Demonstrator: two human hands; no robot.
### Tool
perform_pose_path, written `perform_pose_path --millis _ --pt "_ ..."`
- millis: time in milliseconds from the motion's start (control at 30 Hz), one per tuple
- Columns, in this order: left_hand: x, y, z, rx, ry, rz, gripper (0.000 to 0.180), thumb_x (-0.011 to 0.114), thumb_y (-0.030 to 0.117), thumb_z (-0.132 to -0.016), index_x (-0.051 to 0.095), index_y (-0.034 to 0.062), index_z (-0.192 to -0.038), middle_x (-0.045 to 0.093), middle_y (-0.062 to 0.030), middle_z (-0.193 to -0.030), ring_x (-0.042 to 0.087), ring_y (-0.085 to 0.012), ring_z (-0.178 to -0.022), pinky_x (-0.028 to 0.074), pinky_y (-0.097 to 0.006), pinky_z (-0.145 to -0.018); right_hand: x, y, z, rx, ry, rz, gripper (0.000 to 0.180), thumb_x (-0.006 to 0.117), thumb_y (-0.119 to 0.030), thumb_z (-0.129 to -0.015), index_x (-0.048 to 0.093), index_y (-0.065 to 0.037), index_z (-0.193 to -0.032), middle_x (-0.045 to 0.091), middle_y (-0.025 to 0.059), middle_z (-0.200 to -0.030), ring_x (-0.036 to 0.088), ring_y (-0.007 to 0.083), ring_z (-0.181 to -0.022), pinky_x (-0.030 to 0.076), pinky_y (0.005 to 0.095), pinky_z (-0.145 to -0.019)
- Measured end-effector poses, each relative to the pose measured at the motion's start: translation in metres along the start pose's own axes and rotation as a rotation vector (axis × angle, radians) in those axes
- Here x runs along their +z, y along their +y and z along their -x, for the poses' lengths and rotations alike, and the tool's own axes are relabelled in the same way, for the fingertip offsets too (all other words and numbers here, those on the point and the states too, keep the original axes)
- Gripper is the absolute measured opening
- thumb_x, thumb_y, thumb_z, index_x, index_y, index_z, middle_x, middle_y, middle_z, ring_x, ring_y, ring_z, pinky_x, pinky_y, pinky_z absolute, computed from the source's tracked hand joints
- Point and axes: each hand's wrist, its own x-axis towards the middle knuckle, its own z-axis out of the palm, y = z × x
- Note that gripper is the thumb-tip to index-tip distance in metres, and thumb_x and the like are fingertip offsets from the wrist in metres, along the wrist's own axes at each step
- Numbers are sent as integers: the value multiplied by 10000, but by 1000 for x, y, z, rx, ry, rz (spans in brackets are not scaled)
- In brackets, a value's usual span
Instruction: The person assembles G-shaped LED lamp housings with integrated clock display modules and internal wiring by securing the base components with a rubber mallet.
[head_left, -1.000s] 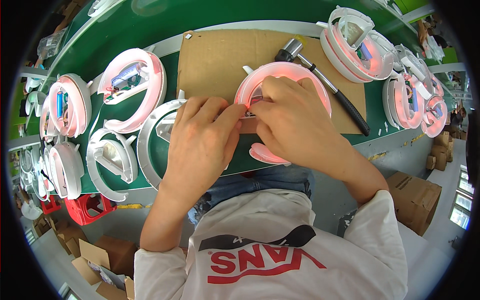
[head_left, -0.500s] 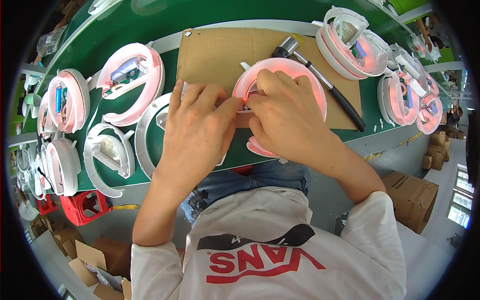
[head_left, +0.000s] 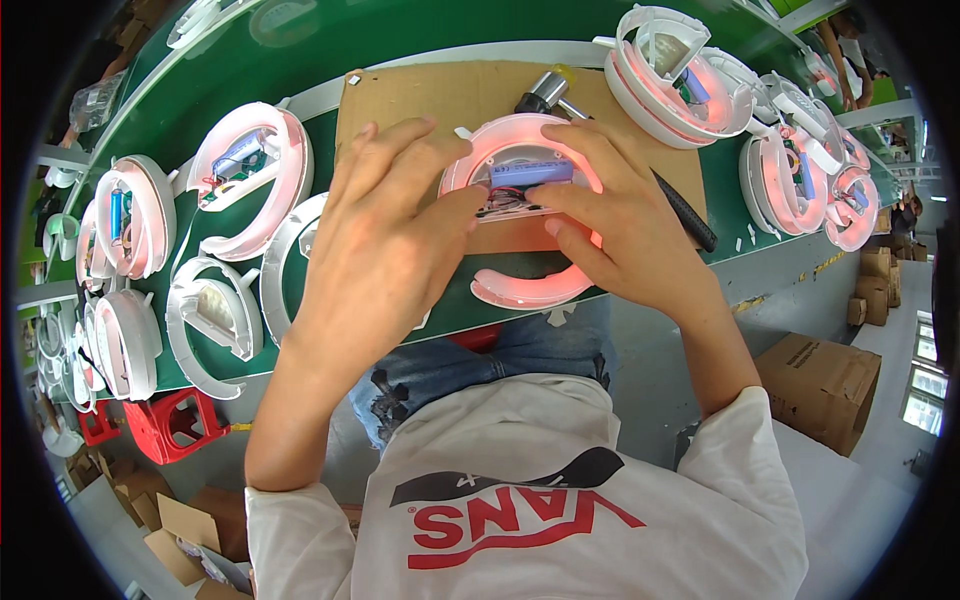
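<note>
- Centrally, a spiral-shaped lamp housing of white plastic, glowing pink [head_left: 512, 130], lies between the hands, its upper part over a flat brown cardboard sheet [head_left: 400, 92], its curled tail near the front edge of the green tabletop [head_left: 450, 312].
- Inside the housing sits a purple cylindrical battery [head_left: 530, 173], with thin red and dark wires [head_left: 508, 198] just below it.
- The left hand [head_left: 385, 225] has its fingers spread at the housing's left side; how firmly it touches, I cannot tell.
- The right hand [head_left: 630, 215] is spread too, fingers parted over the right side, index fingertip near the battery.
- Behind the right hand, a hammer with silver head and black handle [head_left: 685, 212] lies across the cardboard.
</note>
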Motion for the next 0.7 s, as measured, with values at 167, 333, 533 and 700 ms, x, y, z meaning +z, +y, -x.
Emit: perform_pose_path --millis 167,333,533,700 --pt "8 -3 -4 -59 -87 66 305 757 61 -782 752 76 -1087 585 -143 -1349 482 -422 -1334 440 -516 -1076 7 1 1 13 26 69 192 687 -130 -829 737 -81 -1007 486 191 -1452 402 438 -1379 360 595 -1086" --pt "14 -4 -8 -50 -125 134 318 761 105 -802 757 96 -1120 551 -151 -1424 427 -439 -1396 409 -519 -1106 7 4 -3 25 23 129 183 678 -210 -858 757 -93 -974 437 199 -1512 351 437 -1425 302 730 -1060" --pt "23 -2 -9 -49 -150 93 277 771 138 -802 777 104 -1077 506 -142 -1479 397 -432 -1423 380 -526 -1125 6 20 -3 15 -18 33 186 666 -199 -857 765 -79 -958 432 186 -1541 354 447 -1439 322 691 -1088" --pt "29 1 -12 -8 -150 -3 235 770 143 -798 781 105 -1029 489 -161 -1484 386 -432 -1434 373 -538 -1130 -1 28 10 13 -6 93 183 667 -180 -819 778 -120 -951 439 143 -1557 397 393 -1433 330 673 -1093"
